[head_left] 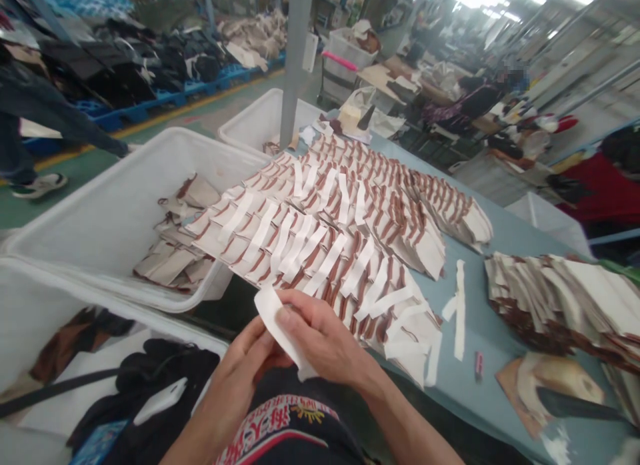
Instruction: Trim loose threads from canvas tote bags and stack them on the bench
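Observation:
Close to my body, my right hand (323, 335) pinches a white strip (280, 322) between thumb and fingers. My left hand (250, 358) is closed at the strip's lower left side, its fingertips partly hidden behind the strip. Just beyond both hands, overlapping rows of beige pieces with brown edges (235, 242) cover the near part of the table. Several loose white strips (325, 264) lie across these rows. Their material I cannot make out for certain.
Left of the table stands a white plastic bin (100, 185) with beige pieces inside. A bin with dark items (155, 378) is at lower left. On the blue-grey tabletop (467, 252) are a stacked bundle (555, 298) and a tape roll (560, 385). A metal post (295, 65) rises behind.

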`<state>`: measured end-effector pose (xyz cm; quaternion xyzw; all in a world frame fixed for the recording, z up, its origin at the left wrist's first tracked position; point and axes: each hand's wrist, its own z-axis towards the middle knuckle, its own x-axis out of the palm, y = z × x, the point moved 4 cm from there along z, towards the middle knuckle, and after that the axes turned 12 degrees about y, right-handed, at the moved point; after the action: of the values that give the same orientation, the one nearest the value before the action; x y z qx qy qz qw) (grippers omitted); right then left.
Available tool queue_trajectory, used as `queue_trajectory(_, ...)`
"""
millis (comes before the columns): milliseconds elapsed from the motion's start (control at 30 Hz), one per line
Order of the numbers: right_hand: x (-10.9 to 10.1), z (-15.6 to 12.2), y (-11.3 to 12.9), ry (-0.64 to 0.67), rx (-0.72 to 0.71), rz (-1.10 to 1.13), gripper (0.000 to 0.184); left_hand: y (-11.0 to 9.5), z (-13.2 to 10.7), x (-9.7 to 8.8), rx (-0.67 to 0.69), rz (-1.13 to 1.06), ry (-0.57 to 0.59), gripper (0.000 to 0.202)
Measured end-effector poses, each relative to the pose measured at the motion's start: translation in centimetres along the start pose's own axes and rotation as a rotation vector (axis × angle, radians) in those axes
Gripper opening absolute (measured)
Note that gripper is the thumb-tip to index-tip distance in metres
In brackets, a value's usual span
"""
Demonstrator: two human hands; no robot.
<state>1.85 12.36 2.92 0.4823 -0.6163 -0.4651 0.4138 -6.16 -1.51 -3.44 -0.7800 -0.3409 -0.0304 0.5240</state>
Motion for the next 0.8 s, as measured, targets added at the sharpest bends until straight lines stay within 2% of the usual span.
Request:
queue_trajectory(67,0.0,-0.7,0.7,-0.038,-0.013,-0.249,0.040,-0.3,0.0,0.3,0.007,-0.059,0.012,0.067)
queue_trajectory(133,0.1,-1.2,1.1,-0.038,-0.006,-0.434,0.041,-0.4,-0.2,0.2,0.032,-0.070,-0.002,0.072)
queue_trajectory(300,0.9,-1.5,0.3,0.029,0.027,-0.626,0.048,0.1,-0.2,-1.4,0.070,0.081,-0.115,0.072)
queue_trajectory(400,1.3,-1.5,-0.9,-0.044,0.032,-0.512,0.049,0.1,-0.3,-2.5,0.084,0.190,-0.168,0.067)
queue_trajectory(500,1.4,-1.6,-2.3,-0.158,0.097,-0.267,0.039,-0.5,-0.4,-3.6,0.101,0.289,-0.199,0.064)
queue_trajectory(667,2.3,-1.0,-3.7,-0.104,0.198,0.140,0.028,-1.6,-0.6,-4.2,0.117,0.375,-0.221,0.063)
queue_trajectory(733,2.6,-0.3,-4.2,-0.101,0.185,0.213,0.032,-2.0,-0.7,-3.9,0.145,0.384,-0.265,0.064)
queue_trajectory(800,2.9,0.6,-4.9,-0.084,0.140,0.241,0.045,-2.3,-0.9,-3.4,0.185,0.383,-0.328,0.065)
